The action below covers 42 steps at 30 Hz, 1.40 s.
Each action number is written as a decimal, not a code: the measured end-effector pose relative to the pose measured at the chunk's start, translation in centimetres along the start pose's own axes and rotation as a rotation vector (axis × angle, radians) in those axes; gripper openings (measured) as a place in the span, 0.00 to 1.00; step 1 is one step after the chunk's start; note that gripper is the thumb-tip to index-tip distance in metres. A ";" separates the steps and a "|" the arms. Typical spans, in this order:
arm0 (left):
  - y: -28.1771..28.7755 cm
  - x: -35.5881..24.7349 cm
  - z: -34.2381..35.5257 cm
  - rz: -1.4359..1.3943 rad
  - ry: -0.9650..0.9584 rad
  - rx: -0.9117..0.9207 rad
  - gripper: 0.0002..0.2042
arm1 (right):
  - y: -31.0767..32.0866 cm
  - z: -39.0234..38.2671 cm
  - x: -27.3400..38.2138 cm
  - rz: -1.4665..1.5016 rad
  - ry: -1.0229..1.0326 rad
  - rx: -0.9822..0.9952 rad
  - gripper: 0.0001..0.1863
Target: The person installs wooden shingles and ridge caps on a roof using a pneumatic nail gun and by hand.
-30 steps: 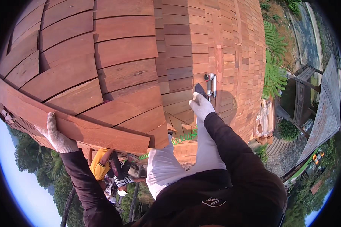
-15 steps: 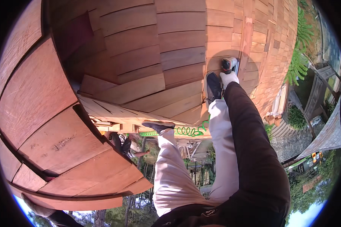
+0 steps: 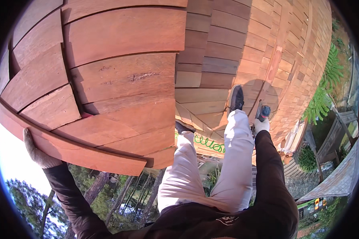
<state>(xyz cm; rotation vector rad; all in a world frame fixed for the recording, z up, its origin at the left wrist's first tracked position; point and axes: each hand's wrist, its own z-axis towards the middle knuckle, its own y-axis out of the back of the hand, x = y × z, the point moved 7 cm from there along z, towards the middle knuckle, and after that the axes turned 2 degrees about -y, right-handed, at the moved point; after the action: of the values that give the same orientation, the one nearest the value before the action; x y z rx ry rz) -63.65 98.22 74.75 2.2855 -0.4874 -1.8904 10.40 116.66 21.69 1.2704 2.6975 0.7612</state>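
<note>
My left hand [image 3: 39, 153], in a pale glove, grips the long wooden edge board [image 3: 83, 148] of the shingled slope on the left, fingers hooked over it. My right hand [image 3: 261, 126], in a white glove, is closed round a dark nail gun [image 3: 264, 112]. The tool is close to the wooden shingles [image 3: 227, 49] on the right, beside my shoe [image 3: 236, 98]; whether it touches them I cannot tell. A green coiled hose [image 3: 205, 142] runs behind my legs; its joint with the tool is hidden.
Broad reddish shingles [image 3: 119, 36] overlap on the left slope, which ends in an edge near my left leg. My other shoe [image 3: 184, 127] stands by that edge. Trees [image 3: 115, 199] show far below. At the right are fern leaves [image 3: 325, 87] and a grey lower roof [image 3: 327, 183].
The view has swung left, so more of the left slope and my left arm show. My right hand has drawn back toward me with the nail gun. My left hand stays on the edge board.
</note>
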 end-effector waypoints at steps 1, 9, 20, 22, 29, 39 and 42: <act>0.2 0.4 0.4 -0.065 0.011 0.081 0.22 | 0.8 -2.1 -0.3 -0.055 -0.009 0.005 0.15; -4.4 -0.8 0.4 0.076 -0.411 0.042 0.42 | 6.8 -21.4 5.2 -0.091 0.401 -0.170 0.19; -4.7 -2.6 -0.5 0.630 -0.284 -0.032 0.59 | 7.5 -39.6 8.2 -0.241 0.484 -0.019 0.20; -4.3 -2.5 -0.3 0.678 -0.235 -0.048 0.60 | 6.7 -41.6 7.8 -0.282 0.550 0.066 0.20; -4.2 -5.3 0.9 0.671 -0.198 -0.084 0.60 | 1.0 -50.7 10.7 -0.332 1.067 0.162 0.18; -5.3 -9.2 -2.2 0.632 -0.286 -0.218 0.56 | -5.0 -50.8 15.6 -0.618 1.249 0.076 0.26; -4.8 -9.3 -2.0 0.613 -0.300 -0.261 0.56 | -4.7 -52.2 16.2 -0.590 1.264 0.077 0.26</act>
<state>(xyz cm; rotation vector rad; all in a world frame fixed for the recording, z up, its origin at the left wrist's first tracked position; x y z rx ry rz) -62.40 105.61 82.33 1.4663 -0.8083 -1.8296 -17.18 104.90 67.62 -0.2886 3.6282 1.7449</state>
